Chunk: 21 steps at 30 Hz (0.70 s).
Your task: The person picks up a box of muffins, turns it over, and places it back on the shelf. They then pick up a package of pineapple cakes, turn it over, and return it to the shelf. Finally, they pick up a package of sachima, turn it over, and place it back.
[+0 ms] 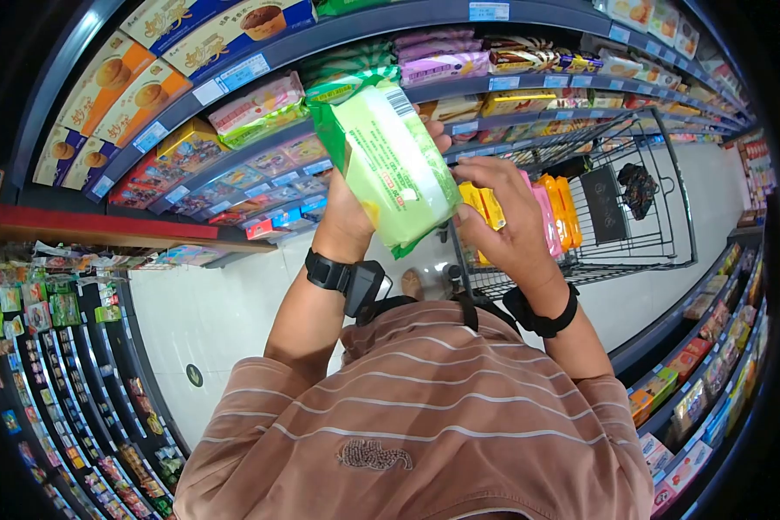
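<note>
My left hand (348, 215) grips a light green snack package (396, 165) from the left side and from underneath, with fingertips showing past its upper right edge. Printed text and a barcode face up towards me, and the ends of the wrapper are darker green. Close to the package's right edge is my right hand (513, 227), its thumb and fingers apart and slightly bent. Whether its fingertips touch the wrapper is hard to tell. Below and beyond this hand, yellow packages (484, 206), a pink package (542, 212) and orange packages (565, 212) lie in a shopping cart.
The black wire shopping cart (667, 260) stands ahead to the right. Store shelves (312, 48) with boxed and bagged snacks curve across the front. More shelving runs along the left (69, 364) and the right (698, 381). White floor (225, 303) shows between them.
</note>
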Each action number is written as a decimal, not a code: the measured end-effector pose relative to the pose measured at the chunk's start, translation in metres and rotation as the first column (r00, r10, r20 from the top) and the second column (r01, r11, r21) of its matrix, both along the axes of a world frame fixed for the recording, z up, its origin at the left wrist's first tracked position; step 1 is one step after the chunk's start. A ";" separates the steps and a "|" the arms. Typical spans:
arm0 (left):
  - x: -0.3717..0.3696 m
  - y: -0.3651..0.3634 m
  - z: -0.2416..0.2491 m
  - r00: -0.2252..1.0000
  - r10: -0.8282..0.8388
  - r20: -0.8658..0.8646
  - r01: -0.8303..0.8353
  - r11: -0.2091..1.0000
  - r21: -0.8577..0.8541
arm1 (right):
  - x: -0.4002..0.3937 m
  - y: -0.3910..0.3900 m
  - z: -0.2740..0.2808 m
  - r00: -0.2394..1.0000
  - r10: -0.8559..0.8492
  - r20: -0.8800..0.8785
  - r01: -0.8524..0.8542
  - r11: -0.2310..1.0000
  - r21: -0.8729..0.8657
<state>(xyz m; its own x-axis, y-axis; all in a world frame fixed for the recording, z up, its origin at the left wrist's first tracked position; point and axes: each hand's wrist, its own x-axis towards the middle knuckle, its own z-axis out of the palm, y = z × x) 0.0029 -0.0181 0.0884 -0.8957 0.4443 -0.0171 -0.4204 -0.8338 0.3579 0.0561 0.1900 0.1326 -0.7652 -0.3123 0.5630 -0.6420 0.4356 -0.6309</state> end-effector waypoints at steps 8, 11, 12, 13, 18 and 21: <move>-0.005 0.034 0.008 1.000 0.026 -0.007 -0.026 0.998 -0.061 | 0.004 0.033 0.001 0.999 -0.005 0.037 0.007 0.998 -0.059; -0.006 0.049 0.014 0.999 0.036 -0.036 -0.038 0.997 -0.068 | 0.005 0.045 -0.002 0.998 0.006 0.064 -0.001 0.996 -0.089; -0.008 0.053 0.013 1.000 0.029 -0.010 -0.030 0.997 -0.068 | 0.006 0.049 -0.002 0.997 0.006 0.072 0.000 0.996 -0.089; -0.011 0.056 0.011 1.000 0.023 0.016 -0.022 0.997 -0.068 | 0.007 0.052 -0.002 0.997 0.005 0.081 0.002 0.996 -0.089; -0.010 0.080 0.019 0.999 0.033 0.012 -0.031 0.993 -0.110 | 0.009 0.073 -0.002 1.000 -0.014 0.018 0.015 0.999 -0.051; -0.011 0.092 0.020 0.999 0.025 -0.032 -0.029 0.991 -0.132 | 0.011 0.083 -0.001 1.000 -0.024 0.013 0.025 0.999 -0.042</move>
